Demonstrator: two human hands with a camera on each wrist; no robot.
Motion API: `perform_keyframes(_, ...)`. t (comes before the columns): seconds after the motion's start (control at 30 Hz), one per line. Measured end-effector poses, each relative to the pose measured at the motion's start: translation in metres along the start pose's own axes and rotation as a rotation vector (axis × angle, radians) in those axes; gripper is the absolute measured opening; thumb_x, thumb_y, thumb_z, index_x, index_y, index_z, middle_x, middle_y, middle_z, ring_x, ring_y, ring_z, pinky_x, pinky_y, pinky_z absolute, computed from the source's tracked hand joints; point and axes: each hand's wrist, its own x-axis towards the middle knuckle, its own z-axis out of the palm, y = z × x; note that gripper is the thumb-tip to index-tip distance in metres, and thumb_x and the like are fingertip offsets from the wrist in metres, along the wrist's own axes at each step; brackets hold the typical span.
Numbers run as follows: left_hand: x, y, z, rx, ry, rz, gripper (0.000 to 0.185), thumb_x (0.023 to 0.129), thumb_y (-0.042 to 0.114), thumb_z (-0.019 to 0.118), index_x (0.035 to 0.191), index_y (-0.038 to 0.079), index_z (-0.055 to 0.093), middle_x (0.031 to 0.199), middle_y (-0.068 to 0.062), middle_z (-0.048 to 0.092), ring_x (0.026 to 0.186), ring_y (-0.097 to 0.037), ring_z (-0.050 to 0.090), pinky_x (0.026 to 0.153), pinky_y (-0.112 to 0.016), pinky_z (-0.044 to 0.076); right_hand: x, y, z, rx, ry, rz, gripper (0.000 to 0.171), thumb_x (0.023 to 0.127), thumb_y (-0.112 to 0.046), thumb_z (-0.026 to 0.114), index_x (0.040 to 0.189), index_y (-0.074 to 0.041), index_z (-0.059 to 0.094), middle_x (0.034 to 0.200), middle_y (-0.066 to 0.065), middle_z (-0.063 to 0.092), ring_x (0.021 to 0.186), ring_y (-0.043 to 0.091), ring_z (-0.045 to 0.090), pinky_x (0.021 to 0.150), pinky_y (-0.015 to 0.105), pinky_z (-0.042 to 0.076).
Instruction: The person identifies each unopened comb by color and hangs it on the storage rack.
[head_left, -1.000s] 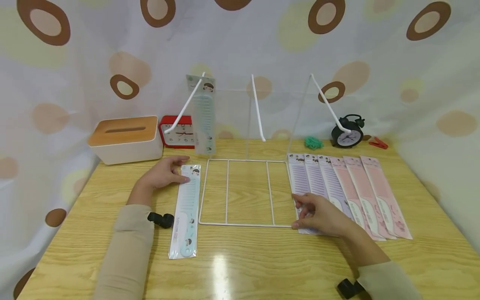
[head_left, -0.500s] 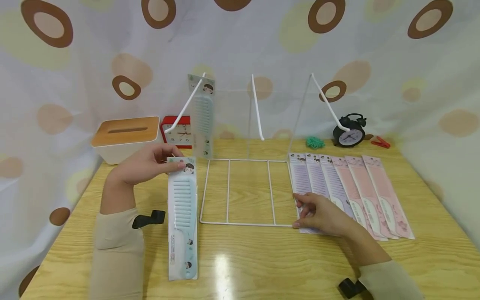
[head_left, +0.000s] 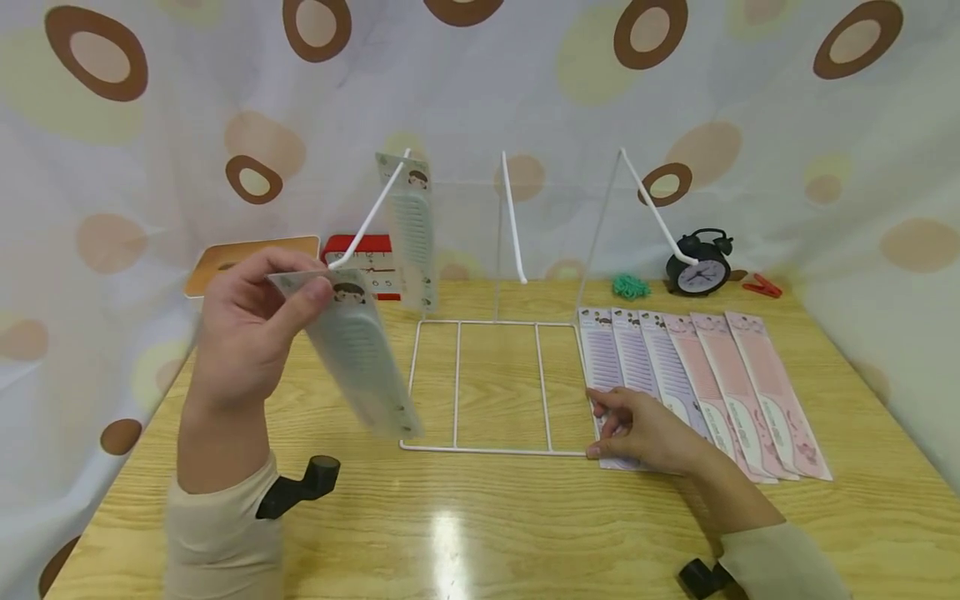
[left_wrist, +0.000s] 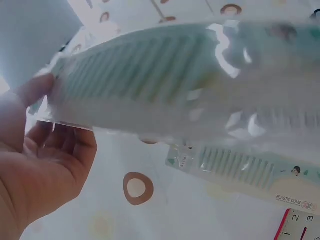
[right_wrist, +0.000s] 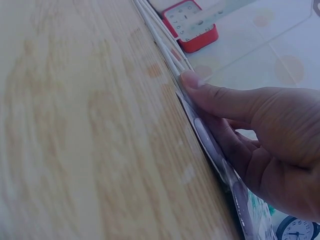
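Head view first: left hand is raised above the wooden table, thumb and fingers pinching the top of a packaged green comb, which hangs tilted in the air with its lower end over the front left corner of the white wire rack. Another green comb in its packet hangs from the rack's left hook. Right hand rests on the table with fingers lightly bent, their tips on the lower end of the leftmost purple comb packet in a row of purple and pink packets beside the rack.

Left wrist view: thumb and curled fingers of the left hand grip the end of the packaged green comb, which fills the frame; the hanging comb shows behind it.

Right wrist view: right hand presses its fingertips onto the packet edge, flat on the table, holding nothing.
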Motion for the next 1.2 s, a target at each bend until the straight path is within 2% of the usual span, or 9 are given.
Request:
perform_keyframes(0.13,0.001,-0.001,0.008,0.008,0.107,-0.023,0.011,0.091,-0.006,0.065,0.092,0.004,0.069,0.081,-0.002,0.07,0.075,-0.014,0.062,0.066,-0.023,0.052,0.0,0.001,0.0,-0.012,0.006,-0.008,0.09,0.077,-0.02,0.086,0.147,0.011,0.039,0.11,0.013,0.055,0.079,0.008,0.061,0.066,0.021,0.052)
perform_keyframes(0.23,0.002,-0.002,0.009,0.012,0.133,-0.04,0.01,0.092,-0.003,0.066,0.094,0.006,0.069,0.083,-0.002,0.069,0.075,-0.015,0.063,0.066,-0.023,0.053,0.001,0.001,0.001,-0.01,0.004,-0.013,0.089,0.077,-0.02,0.086,0.146,0.012,0.04,0.109,0.013,0.055,0.079,0.008,0.062,0.068,0.021,0.052)
perform_keyframes(0.43,0.003,-0.006,0.011,0.008,0.139,-0.046,0.007,0.091,0.001,0.07,0.096,0.006,0.071,0.083,0.0,0.069,0.077,-0.013,0.06,0.067,-0.023,0.049,0.001,-0.001,0.003,0.002,-0.006,-0.016,0.087,0.077,-0.018,0.086,0.146,0.012,0.041,0.11,0.014,0.054,0.079,0.008,0.062,0.066,0.022,0.053)
perform_keyframes(0.53,0.003,-0.007,0.01,0.075,0.138,-0.07,0.008,0.092,0.007,0.071,0.097,0.012,0.073,0.086,0.003,0.07,0.082,-0.013,0.06,0.07,-0.023,0.049,0.001,-0.002,0.003,-0.004,-0.001,-0.013,0.087,0.077,-0.018,0.087,0.145,0.012,0.041,0.11,0.014,0.054,0.079,0.008,0.061,0.066,0.022,0.053)
perform_keyframes(0.63,0.003,-0.009,0.007,0.105,0.099,-0.08,0.01,0.094,0.008,0.069,0.102,0.01,0.074,0.09,0.002,0.069,0.086,-0.015,0.059,0.072,-0.024,0.049,0.001,-0.002,0.002,-0.01,0.003,-0.005,0.087,0.077,-0.017,0.087,0.145,0.012,0.042,0.11,0.014,0.055,0.078,0.008,0.061,0.066,0.022,0.053)
perform_keyframes(0.77,0.003,-0.013,0.001,0.125,0.025,-0.055,0.015,0.097,0.012,0.065,0.109,0.009,0.075,0.091,0.005,0.069,0.082,-0.01,0.056,0.073,-0.021,0.047,0.001,-0.002,0.001,-0.025,0.002,0.001,0.087,0.077,-0.019,0.087,0.145,0.011,0.042,0.11,0.013,0.055,0.078,0.007,0.061,0.066,0.021,0.052)
perform_keyframes(0.87,0.004,-0.016,-0.002,0.134,-0.006,-0.037,0.019,0.099,0.012,0.061,0.113,0.008,0.073,0.093,0.005,0.072,0.08,-0.008,0.06,0.074,-0.02,0.048,0.001,-0.001,0.001,-0.04,0.002,-0.006,0.087,0.077,-0.02,0.087,0.145,0.011,0.042,0.109,0.012,0.056,0.078,0.007,0.062,0.068,0.021,0.051)
perform_keyframes(0.97,0.005,-0.017,-0.003,0.121,0.013,-0.048,0.018,0.098,0.004,0.061,0.112,0.005,0.073,0.094,0.003,0.073,0.082,-0.01,0.062,0.074,-0.021,0.049,0.0,-0.001,0.0,-0.05,0.0,-0.016,0.087,0.077,-0.021,0.086,0.145,0.012,0.042,0.109,0.012,0.056,0.078,0.007,0.062,0.069,0.021,0.051)
perform_keyframes(1.2,0.008,-0.019,0.002,0.173,0.135,-0.108,0.022,0.094,-0.007,0.062,0.103,0.01,0.073,0.089,0.004,0.072,0.082,-0.01,0.063,0.074,-0.022,0.051,0.001,-0.002,0.0,-0.053,-0.002,-0.023,0.087,0.078,-0.021,0.086,0.145,0.012,0.041,0.11,0.012,0.056,0.078,0.006,0.062,0.071,0.021,0.051)
